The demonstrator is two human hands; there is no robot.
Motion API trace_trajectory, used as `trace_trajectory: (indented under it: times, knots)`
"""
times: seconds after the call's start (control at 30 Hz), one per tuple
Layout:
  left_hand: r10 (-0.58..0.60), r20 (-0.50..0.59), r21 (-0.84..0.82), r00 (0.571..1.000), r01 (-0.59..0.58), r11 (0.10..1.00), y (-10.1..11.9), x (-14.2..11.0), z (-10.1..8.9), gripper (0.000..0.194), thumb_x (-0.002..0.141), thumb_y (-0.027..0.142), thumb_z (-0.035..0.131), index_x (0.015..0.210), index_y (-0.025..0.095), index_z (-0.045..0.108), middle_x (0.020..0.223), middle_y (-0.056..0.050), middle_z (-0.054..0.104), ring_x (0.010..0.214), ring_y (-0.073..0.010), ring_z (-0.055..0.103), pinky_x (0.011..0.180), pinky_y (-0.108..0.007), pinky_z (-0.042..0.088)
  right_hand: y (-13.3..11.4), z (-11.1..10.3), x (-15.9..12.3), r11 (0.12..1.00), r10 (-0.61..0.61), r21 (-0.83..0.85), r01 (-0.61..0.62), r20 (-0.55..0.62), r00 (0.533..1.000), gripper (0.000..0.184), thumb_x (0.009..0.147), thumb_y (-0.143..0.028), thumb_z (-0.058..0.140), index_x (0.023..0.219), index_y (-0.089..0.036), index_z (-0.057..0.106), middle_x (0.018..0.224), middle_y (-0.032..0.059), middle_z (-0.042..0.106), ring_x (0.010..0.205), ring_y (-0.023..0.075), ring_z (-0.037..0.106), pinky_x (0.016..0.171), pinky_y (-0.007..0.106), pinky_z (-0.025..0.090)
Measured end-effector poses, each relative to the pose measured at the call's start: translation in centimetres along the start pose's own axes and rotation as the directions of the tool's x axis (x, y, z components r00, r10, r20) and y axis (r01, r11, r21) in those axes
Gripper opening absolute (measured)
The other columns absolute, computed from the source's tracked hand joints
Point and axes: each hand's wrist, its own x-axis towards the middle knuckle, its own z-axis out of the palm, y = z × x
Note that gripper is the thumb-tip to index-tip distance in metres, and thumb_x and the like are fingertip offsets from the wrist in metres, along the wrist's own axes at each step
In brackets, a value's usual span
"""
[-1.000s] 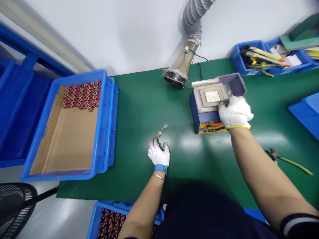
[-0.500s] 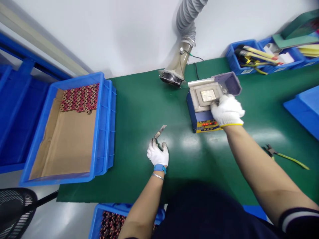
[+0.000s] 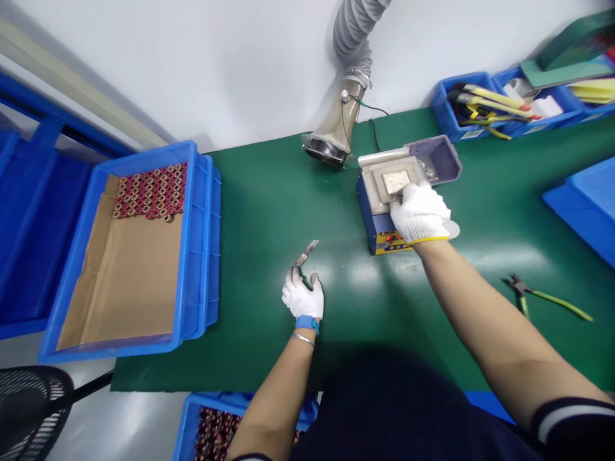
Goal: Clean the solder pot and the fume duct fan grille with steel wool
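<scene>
White-gloved L hand (image 3: 302, 296), ctr of frame, blue wrist strap; fingers bent, thumb apart, fingertips at nr end of flat narrow metal strip (image 3: 306, 253); whether gripping or only touching, can't tell. White knit-gloved R hand (image 3: 420, 211), yellow cuff, upper R of ctr; fingers bent over front R corner of blue-and-yellow box-shaped unit w/ square metal top (image 3: 377, 211); grip can't be made out, fingertips partly hidden. Unit: red-lit display on front, partly behind glove; grey-purple plastic tray (image 3: 446, 160) at its R rear. Both hands over green tabletop (image 3: 269, 211); strip lies L of unit, well apart. Upper ctr: grey corrugated hose (image 3: 353, 38) w/ translucent hood (image 3: 336, 121), dark fan at mouth, just L of unit. L side: blue plastic crate (image 3: 186, 256), brown cardboard liner (image 3: 134, 282), red-and-copper ring-shaped parts (image 3: 151, 192) in rows at far end. R edge, mid-height: cutters w/ yellow-green handles (image 3: 560, 301), jaws twd upper L. Upper R: blue plastic bin (image 3: 468, 134) w/ yellow-handled tools (image 3: 494, 105).
</scene>
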Motion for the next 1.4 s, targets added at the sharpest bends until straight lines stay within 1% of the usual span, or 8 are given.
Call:
trace_trajectory:
  times: [0.13, 0.27, 0.4, 0.53, 0.77, 1.17, 1.27, 1.4]
  knots:
    - [0.003, 0.006, -0.003, 1.000, -0.003, 1.000, 0.0, 0.0, -0.1, 0.059, 0.094, 0.042, 0.063, 0.143, 0.011, 0.057, 0.149, -0.019, 0.058, 0.127, -0.0355, 0.059, 0.104, -0.050, 0.049, 2.3, 0.3, 1.3, 0.998, 0.029, 0.063, -0.027, -0.029, 0.999, 0.041, 0.094, -0.044, 0.052, 0.118, -0.016, 0.069, 0.126, 0.0196, 0.059, 0.105, 0.0317, 0.061, 0.089, 0.046, 0.051]
    - [-0.003, 0.005, -0.006, 1.000, 0.003, 1.000, 0.0, 0.0, -0.1, 0.059, 0.093, 0.042, 0.063, 0.143, 0.011, 0.057, 0.149, -0.019, 0.058, 0.126, -0.0352, 0.060, 0.103, -0.050, 0.050, 6.0, 0.7, 2.6, 0.941, 0.085, 0.334, -0.047, -0.100, 0.991, 0.039, 0.090, -0.041, 0.061, 0.121, -0.020, 0.069, 0.116, 0.0128, 0.068, 0.102, 0.0252, 0.062, 0.097, 0.041, 0.050]
    - [-0.014, 0.024, 0.000, 1.000, 0.014, 1.000, 0.2, 0.2, -0.4, 0.059, 0.093, 0.042, 0.063, 0.143, 0.011, 0.058, 0.149, -0.019, 0.058, 0.125, -0.0352, 0.060, 0.103, -0.050, 0.050, 7.1, 1.8, 2.3, 0.879, 0.142, 0.474, -0.048, -0.164, 0.976, 0.047, 0.083, -0.041, 0.068, 0.124, -0.018, 0.065, 0.115, 0.0120, 0.068, 0.096, 0.0220, 0.062, 0.096, 0.037, 0.051]
    - [-0.018, 0.027, 0.006, 0.999, 0.018, 1.000, 0.2, 0.3, -0.5, 0.058, 0.093, 0.042, 0.063, 0.142, 0.011, 0.058, 0.149, -0.019, 0.058, 0.124, -0.0355, 0.060, 0.103, -0.050, 0.050, 6.2, 2.8, 1.5, 0.916, 0.027, 0.395, 0.063, -0.218, 0.976, 0.040, 0.087, -0.042, 0.058, 0.116, -0.017, 0.067, 0.122, 0.0118, 0.064, 0.106, 0.0231, 0.060, 0.101, 0.036, 0.048]
    - [-0.010, 0.025, 0.012, 1.000, 0.010, 1.000, -0.1, 0.4, -0.3, 0.059, 0.093, 0.042, 0.063, 0.143, 0.011, 0.058, 0.149, -0.020, 0.057, 0.125, -0.0352, 0.060, 0.105, -0.051, 0.050, 5.2, 2.8, 1.3, 0.927, 0.030, 0.371, 0.065, -0.246, 0.969, 0.041, 0.093, -0.041, 0.051, 0.121, -0.014, 0.064, 0.126, 0.0155, 0.058, 0.114, 0.0252, 0.056, 0.105, 0.037, 0.044]
    - [-0.011, 0.034, 0.016, 0.999, 0.010, 1.000, 0.2, 0.3, -0.5, 0.058, 0.093, 0.041, 0.063, 0.143, 0.012, 0.058, 0.148, -0.019, 0.058, 0.126, -0.0350, 0.060, 0.104, -0.050, 0.050, 5.7, 2.1, -0.7, 0.979, -0.098, 0.171, 0.114, -0.095, 0.991, 0.050, 0.094, -0.047, 0.054, 0.138, -0.027, 0.063, 0.139, 0.0144, 0.051, 0.117, 0.0318, 0.052, 0.093, 0.045, 0.049]
    - [-0.009, 0.029, 0.014, 1.000, 0.009, 1.000, 0.3, 0.3, -0.5, 0.058, 0.093, 0.041, 0.062, 0.143, 0.012, 0.058, 0.149, -0.020, 0.058, 0.127, -0.0351, 0.059, 0.105, -0.050, 0.050, 5.4, 1.2, -0.2, 0.984, -0.097, 0.146, 0.102, -0.043, 0.994, 0.045, 0.094, -0.044, 0.056, 0.136, -0.029, 0.065, 0.135, 0.0152, 0.054, 0.111, 0.0311, 0.052, 0.089, 0.046, 0.047]
    - [-0.021, 0.041, 0.003, 0.999, 0.020, 1.000, 0.4, 0.1, -0.4, 0.058, 0.093, 0.042, 0.063, 0.142, 0.012, 0.058, 0.149, -0.020, 0.057, 0.127, -0.0353, 0.059, 0.105, -0.051, 0.050, 4.2, 0.2, 0.2, 0.994, -0.088, 0.059, 0.090, -0.032, 0.996, 0.038, 0.094, -0.042, 0.057, 0.127, -0.028, 0.068, 0.131, 0.0145, 0.057, 0.106, 0.0271, 0.051, 0.080, 0.039, 0.039]
